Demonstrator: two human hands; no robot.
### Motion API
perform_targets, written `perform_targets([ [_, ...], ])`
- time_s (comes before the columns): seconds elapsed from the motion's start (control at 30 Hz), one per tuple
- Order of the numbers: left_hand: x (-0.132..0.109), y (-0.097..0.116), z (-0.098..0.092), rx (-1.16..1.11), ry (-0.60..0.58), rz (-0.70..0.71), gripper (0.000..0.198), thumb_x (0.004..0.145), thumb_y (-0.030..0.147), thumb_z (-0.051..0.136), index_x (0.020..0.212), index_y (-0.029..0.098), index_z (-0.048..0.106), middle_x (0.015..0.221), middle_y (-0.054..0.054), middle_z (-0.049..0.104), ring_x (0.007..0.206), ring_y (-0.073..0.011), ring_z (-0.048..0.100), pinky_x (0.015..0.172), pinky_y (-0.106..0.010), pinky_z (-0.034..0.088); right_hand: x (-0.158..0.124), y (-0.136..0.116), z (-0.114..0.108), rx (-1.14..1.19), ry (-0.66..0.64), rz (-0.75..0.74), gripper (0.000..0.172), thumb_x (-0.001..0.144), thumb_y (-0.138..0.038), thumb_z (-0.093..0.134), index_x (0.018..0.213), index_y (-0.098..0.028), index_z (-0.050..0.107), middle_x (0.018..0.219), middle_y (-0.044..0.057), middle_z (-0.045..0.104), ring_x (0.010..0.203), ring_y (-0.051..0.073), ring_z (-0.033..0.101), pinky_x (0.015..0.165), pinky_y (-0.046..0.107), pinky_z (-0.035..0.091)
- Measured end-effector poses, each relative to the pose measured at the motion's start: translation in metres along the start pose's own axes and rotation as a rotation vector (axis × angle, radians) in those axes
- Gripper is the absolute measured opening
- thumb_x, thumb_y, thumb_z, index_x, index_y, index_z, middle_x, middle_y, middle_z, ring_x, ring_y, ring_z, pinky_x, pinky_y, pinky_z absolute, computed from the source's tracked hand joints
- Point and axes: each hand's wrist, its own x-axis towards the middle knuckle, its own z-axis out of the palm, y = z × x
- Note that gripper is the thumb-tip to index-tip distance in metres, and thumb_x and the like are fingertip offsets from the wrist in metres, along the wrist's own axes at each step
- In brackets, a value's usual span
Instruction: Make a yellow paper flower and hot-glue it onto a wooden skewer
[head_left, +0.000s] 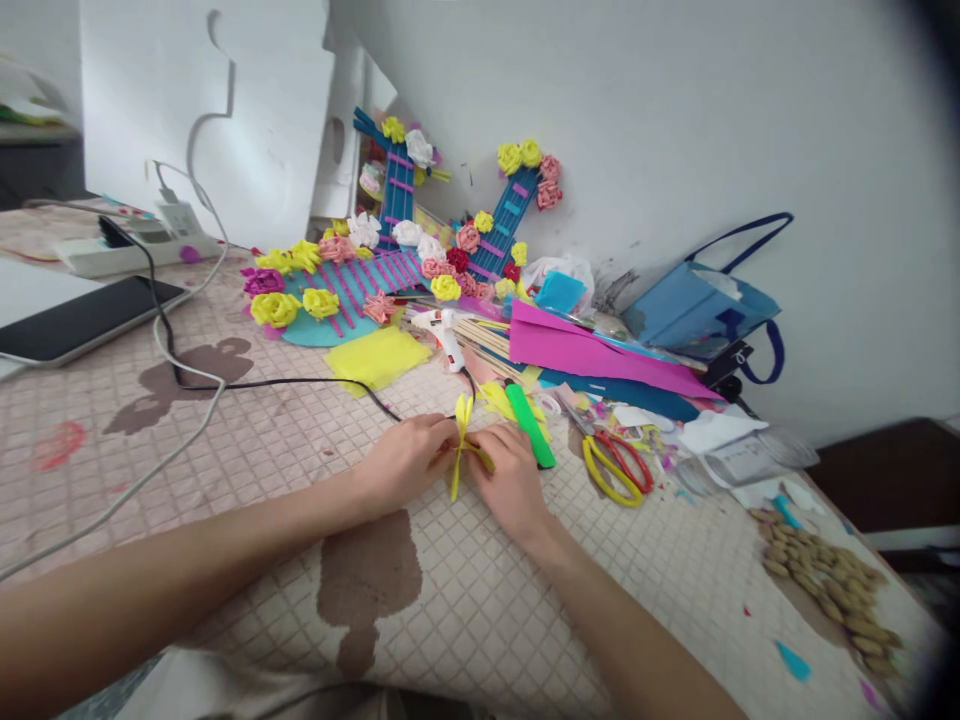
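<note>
Our left hand (409, 460) and right hand (511, 478) both pinch thin yellow petal-shaped paper (460, 432) between fingertips, over the light diamond-patterned surface (480, 600).

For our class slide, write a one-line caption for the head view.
Left hand and right hand hold yellow strips, with a white glue gun and colourful artificial flowers beyond.

Paper pc (463, 412) is bright yellow, worktop (487, 590) pale beige w/ diamond grid & brown patches, flat tool (529, 425) vivid green, scissors (590, 432) w/ one yellow & one red handle, glue gun (444, 327) white, lg sheet (592, 352) magenta, bag (671, 308) blue w/ navy straps, flowers (274, 310) yellow, pink, white, etc.
</note>
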Motion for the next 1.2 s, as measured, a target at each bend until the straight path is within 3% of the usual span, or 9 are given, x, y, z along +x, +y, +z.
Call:
perform_targets([
  [0.17, 0.0, 0.003, -0.002, 0.111, -0.016, 0.002, 0.009, 0.086, 0.014, 0.049, 0.08, 0.015, 0.056, 0.078, -0.003, 0.058, 0.069, -0.0148, 0.054, 0.063, -0.025, 0.04, 0.0, 0.0, 0.0, 0.012, -0.015, -0.013, 0.009, 0.084, -0.015, 0.055, 0.086, -0.019, 0.062, 0.084, 0.004, 0.064, 0.086, 0.02, 0.055, 0.079, 0.035, 0.039],
  [0.37, 0.001, 0.003, -0.008, 0.223, -0.061, 0.115, 0.014, 0.09, 0.017, 0.044, 0.081, 0.015, 0.055, 0.083, -0.004, 0.059, 0.075, -0.0173, 0.055, 0.068, -0.028, 0.042, 0.0, 0.002, -0.002, 0.019, -0.025, -0.025, 0.011, 0.087, -0.018, 0.053, 0.08, -0.02, 0.062, 0.08, 0.003, 0.063, 0.083, 0.02, 0.055, 0.076, 0.034, 0.038],
  [0.53, 0.001, -0.001, -0.001, 0.183, -0.001, 0.092, 0.006, 0.087, 0.014, 0.047, 0.088, 0.015, 0.053, 0.086, -0.005, 0.058, 0.081, -0.0193, 0.055, 0.073, -0.032, 0.045, 0.001, 0.002, -0.004, 0.026, -0.028, -0.042, 0.012, 0.087, -0.018, 0.053, 0.08, -0.02, 0.062, 0.077, 0.002, 0.062, 0.081, 0.019, 0.054, 0.076, 0.034, 0.037],
  [0.83, -0.001, -0.002, 0.001, 0.15, 0.146, 0.15, 0.04, 0.074, 0.004, 0.054, 0.113, 0.013, 0.046, 0.109, -0.011, 0.048, 0.105, -0.0249, 0.045, 0.089, -0.04, 0.044, -0.001, 0.002, -0.001, 0.01, -0.04, -0.049, 0.01, 0.086, -0.015, 0.054, 0.085, -0.02, 0.063, 0.08, 0.003, 0.062, 0.083, 0.019, 0.054, 0.077, 0.035, 0.037],
  [1.1, -0.001, -0.001, -0.004, 0.255, 0.163, 0.165, 0.026, 0.076, 0.01, 0.058, 0.101, 0.015, 0.054, 0.127, -0.013, 0.043, 0.118, -0.0296, 0.037, 0.095, -0.045, 0.037, -0.001, 0.003, 0.0, 0.01, -0.03, -0.05, 0.01, 0.086, -0.016, 0.054, 0.086, -0.02, 0.063, 0.08, 0.003, 0.062, 0.083, 0.019, 0.055, 0.078, 0.035, 0.038],
  [1.2, 0.0, 0.001, -0.005, 0.262, 0.123, 0.186, 0.021, 0.077, 0.01, 0.057, 0.097, 0.015, 0.055, 0.115, -0.011, 0.054, 0.116, -0.0279, 0.04, 0.096, -0.043, 0.035, -0.001, 0.003, 0.0, 0.004, -0.04, -0.057, 0.009, 0.086, -0.017, 0.055, 0.086, -0.02, 0.063, 0.081, 0.003, 0.063, 0.083, 0.019, 0.055, 0.078, 0.035, 0.038],
])
